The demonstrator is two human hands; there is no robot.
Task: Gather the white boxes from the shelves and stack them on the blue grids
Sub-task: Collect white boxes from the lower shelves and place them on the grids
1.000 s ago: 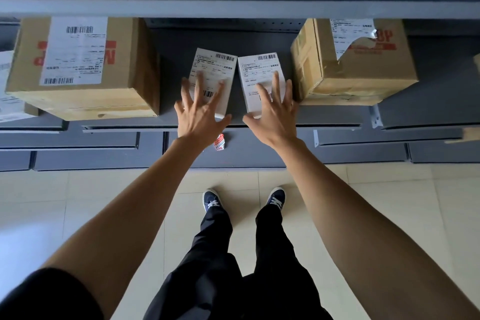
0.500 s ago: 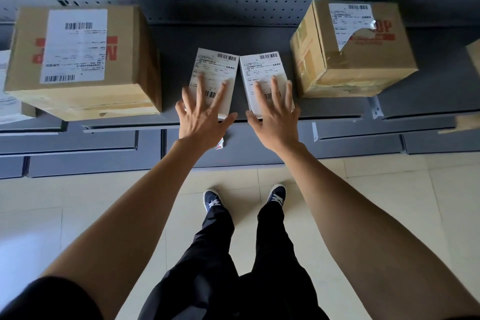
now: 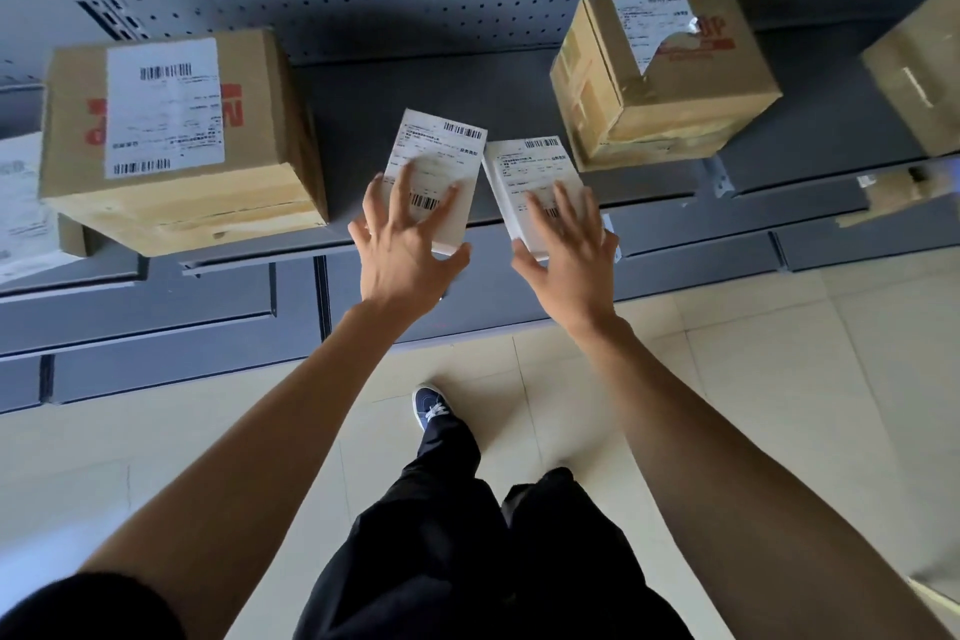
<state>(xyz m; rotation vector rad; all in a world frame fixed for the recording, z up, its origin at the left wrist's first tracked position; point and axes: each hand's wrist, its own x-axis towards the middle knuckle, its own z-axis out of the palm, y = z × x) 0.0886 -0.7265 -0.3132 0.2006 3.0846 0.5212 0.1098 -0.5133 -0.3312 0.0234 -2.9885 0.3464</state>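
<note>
Two small white boxes with barcode labels lie side by side on the grey shelf (image 3: 519,94), their near ends over its front edge. My left hand (image 3: 400,250) holds the left white box (image 3: 441,151), fingers spread on its top and thumb curled under the near corner. My right hand (image 3: 569,250) holds the right white box (image 3: 530,166) the same way, thumb at its left edge and little finger at its right. The left box sits slightly tilted, apart from the right one. No blue grid is in view.
A large cardboard box (image 3: 176,135) stands left of the white boxes, and a taped cardboard box (image 3: 665,78) stands to the right. Another brown box (image 3: 919,68) is at the far right. Lower grey shelves (image 3: 156,307) jut out below. My legs and a shoe (image 3: 431,405) are on the tiled floor.
Both hands have drawn the two white boxes toward me over the shelf edge, and the thumbs have closed on them. The boxes have separated a little, and my view has shifted upward and left.
</note>
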